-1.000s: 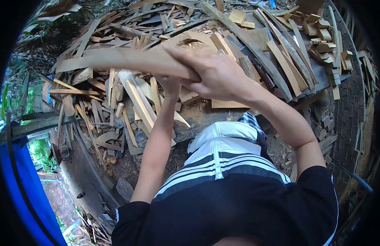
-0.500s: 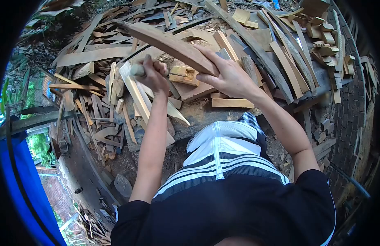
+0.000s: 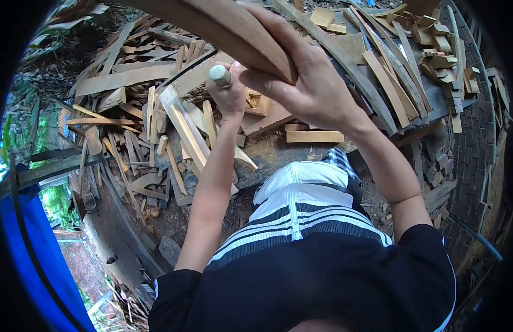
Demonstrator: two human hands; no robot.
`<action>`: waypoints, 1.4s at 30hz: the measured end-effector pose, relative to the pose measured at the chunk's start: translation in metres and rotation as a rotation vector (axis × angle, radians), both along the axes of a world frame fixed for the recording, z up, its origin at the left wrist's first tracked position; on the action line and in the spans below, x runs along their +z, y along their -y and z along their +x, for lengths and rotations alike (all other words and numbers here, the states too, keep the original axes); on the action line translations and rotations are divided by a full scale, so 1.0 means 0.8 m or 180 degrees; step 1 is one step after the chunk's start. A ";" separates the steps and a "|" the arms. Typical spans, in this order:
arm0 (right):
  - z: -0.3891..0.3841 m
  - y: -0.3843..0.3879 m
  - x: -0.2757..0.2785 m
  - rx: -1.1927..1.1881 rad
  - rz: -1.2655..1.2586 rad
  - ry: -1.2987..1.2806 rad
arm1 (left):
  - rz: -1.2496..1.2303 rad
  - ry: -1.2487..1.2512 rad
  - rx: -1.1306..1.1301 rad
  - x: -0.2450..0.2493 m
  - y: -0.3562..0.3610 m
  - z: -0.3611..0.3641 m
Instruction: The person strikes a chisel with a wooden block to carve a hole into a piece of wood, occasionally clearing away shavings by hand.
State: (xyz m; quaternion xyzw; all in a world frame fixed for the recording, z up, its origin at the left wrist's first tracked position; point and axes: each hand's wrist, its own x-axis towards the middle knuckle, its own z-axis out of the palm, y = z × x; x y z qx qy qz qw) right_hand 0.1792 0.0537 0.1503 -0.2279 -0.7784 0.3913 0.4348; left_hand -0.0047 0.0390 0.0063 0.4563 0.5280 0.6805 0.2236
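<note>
My right hand (image 3: 306,83) is wrapped round the near end of a long, thick brown wooden piece (image 3: 223,33), raised close to the camera. Its far end runs out of the top of the view. My left hand (image 3: 228,94) is closed round a tool handle (image 3: 220,75) with a pale, round end that faces up. Between and below the hands sits a small wooden block (image 3: 258,103) with a squared hollow cut in it, partly hidden by my left hand. The tool's lower part is mostly hidden.
Wood strips and offcuts (image 3: 129,77) are heaped at the left. Long curved boards (image 3: 345,66) lie at the right, with stacked small blocks (image 3: 442,50) beyond. A short pale block (image 3: 314,136) lies near the bench's front edge. A blue sheet (image 3: 35,260) hangs at lower left.
My right hand has lifted the long wooden piece higher and nearer the camera. My left hand has shifted slightly right and turned, so the handle stands more upright.
</note>
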 end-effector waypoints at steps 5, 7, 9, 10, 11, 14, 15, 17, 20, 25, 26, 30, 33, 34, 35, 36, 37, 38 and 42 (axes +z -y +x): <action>-0.006 -0.003 -0.048 0.0330 -0.0264 0.1948 | 0.0273 -0.0092 0.0179 0.008 0.008 0.005; -0.006 -0.007 -0.043 0.0275 -0.0147 0.1679 | 0.0127 -0.0087 0.0332 0.010 0.004 0.005; -0.006 0.003 -0.037 0.0295 -0.0149 0.1453 | 0.0237 0.0286 0.0218 -0.008 0.012 0.005; -0.009 0.005 -0.025 0.0237 -0.0141 0.0877 | 0.0112 0.0271 0.0249 -0.015 0.013 -0.001; -0.012 0.007 -0.018 0.0174 -0.0139 0.0289 | 0.0017 0.0187 0.0351 -0.022 0.018 -0.004; -0.015 0.010 -0.046 0.0288 -0.0124 0.0815 | 0.0412 0.1210 0.0161 -0.035 0.015 0.002; -0.012 0.008 -0.034 0.0461 -0.0279 0.2121 | 0.0571 -0.0525 0.0096 -0.008 0.033 0.002; -0.010 0.010 -0.048 0.0475 -0.0369 0.1892 | 0.0644 -0.0409 0.0438 -0.014 0.035 -0.001; -0.013 0.010 -0.078 0.0575 -0.0645 0.1359 | 0.0576 0.1226 0.0185 -0.003 0.061 -0.002; 0.000 0.004 -0.094 0.0306 -0.1417 0.1455 | 0.0319 0.2165 0.1123 0.035 0.064 -0.018; 0.004 0.004 -0.098 0.0273 -0.1420 0.1623 | 0.0317 0.2181 0.1122 0.034 0.061 -0.020; 0.010 0.004 -0.102 0.0188 -0.1330 0.1607 | 0.0223 0.1623 0.0725 0.045 0.047 -0.015; 0.013 0.001 -0.104 0.0090 -0.1380 0.1586 | 0.0028 0.1613 0.0513 0.034 0.036 -0.007; 0.015 0.000 -0.102 0.0075 -0.1387 0.1588 | -0.0010 0.1407 0.0318 0.028 0.032 -0.007; 0.017 0.000 -0.098 0.0062 -0.1400 0.1611 | -0.0049 0.1197 0.0133 0.023 0.028 -0.008; 0.018 0.000 -0.095 0.0054 -0.1413 0.1633 | -0.0057 0.1196 0.0132 0.023 0.024 -0.006; 0.018 0.000 -0.092 0.0057 -0.1420 0.1631 | -0.0115 0.1136 -0.0017 0.022 0.019 -0.001; 0.019 0.000 -0.089 0.0050 -0.1321 0.1578 | -0.0176 0.1074 -0.0162 0.022 0.017 0.002; 0.016 -0.001 -0.058 0.0026 -0.0829 0.1008 | -0.0104 0.0906 -0.0178 0.020 0.011 0.011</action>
